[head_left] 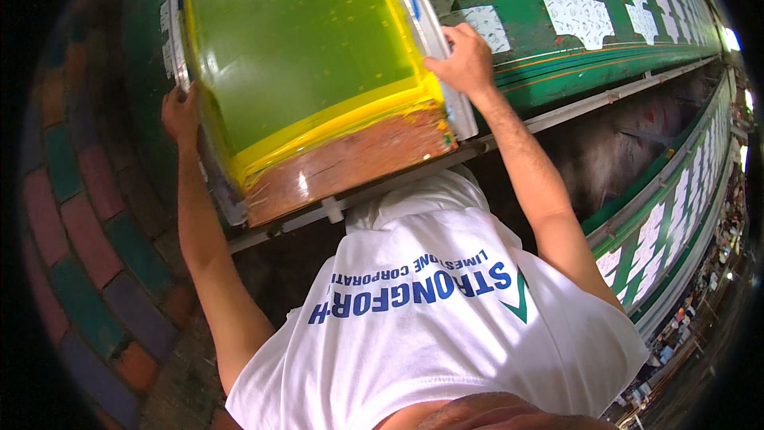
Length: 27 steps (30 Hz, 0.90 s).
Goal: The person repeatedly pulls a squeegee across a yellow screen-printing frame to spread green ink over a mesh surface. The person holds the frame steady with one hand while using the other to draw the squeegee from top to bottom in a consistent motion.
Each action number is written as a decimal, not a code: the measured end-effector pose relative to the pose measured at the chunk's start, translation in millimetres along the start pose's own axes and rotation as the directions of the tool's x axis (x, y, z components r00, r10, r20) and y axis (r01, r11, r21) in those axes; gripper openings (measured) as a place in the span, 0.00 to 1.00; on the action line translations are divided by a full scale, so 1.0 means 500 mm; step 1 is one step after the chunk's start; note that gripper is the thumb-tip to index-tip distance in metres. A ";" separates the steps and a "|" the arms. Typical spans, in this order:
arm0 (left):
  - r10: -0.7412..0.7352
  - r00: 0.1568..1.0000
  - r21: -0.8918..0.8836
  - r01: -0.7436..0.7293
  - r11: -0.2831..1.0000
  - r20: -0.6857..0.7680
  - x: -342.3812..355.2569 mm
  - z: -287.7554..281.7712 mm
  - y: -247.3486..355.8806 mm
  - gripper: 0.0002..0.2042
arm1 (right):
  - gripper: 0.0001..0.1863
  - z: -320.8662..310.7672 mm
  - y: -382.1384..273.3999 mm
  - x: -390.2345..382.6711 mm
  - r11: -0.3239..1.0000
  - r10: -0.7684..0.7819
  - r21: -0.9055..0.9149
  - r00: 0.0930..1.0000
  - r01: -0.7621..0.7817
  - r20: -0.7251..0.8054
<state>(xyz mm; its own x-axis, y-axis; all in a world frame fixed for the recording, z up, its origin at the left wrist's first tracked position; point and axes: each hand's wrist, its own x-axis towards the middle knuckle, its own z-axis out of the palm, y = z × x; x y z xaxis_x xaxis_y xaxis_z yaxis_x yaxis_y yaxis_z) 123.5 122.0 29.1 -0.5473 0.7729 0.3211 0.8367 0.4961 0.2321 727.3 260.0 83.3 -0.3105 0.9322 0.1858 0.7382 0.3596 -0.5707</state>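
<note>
A screen-printing frame [423,12] lies in front of me on a long green table [541,84]. Its metal sides enclose a translucent yellow-green mesh [294,40] with a bright yellow border. Along the near end runs a worn reddish-brown strip [342,155], glossy in places. My left hand [181,115] grips the frame's left side, fingers curled and partly in shadow. On the right side, higher up, my right hand [467,62] is closed around the metal edge, its thumb over the yellow border.
White cut pieces [569,0] with a small printed pattern lie in rows on the green table. A metal rail [589,114] follows its near edge. Another table with white pieces [649,231] stands at right, beside clutter [684,334]. Coloured paving blocks [83,231] cover the floor at left.
</note>
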 end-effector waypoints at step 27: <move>-0.121 0.993 0.011 0.120 0.993 0.010 -0.197 0.171 0.558 0.27 | 0.38 -0.212 0.522 0.017 0.996 0.070 0.042 0.988 -0.076 0.135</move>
<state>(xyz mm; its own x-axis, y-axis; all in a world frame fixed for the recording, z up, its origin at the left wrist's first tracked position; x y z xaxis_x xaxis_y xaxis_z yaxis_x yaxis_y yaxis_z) 412.7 218.0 -16.2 -0.6440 0.7113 0.2817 0.7648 0.5900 0.2586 980.7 366.2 20.9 -0.3362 0.9411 0.0359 0.7336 0.2856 -0.6166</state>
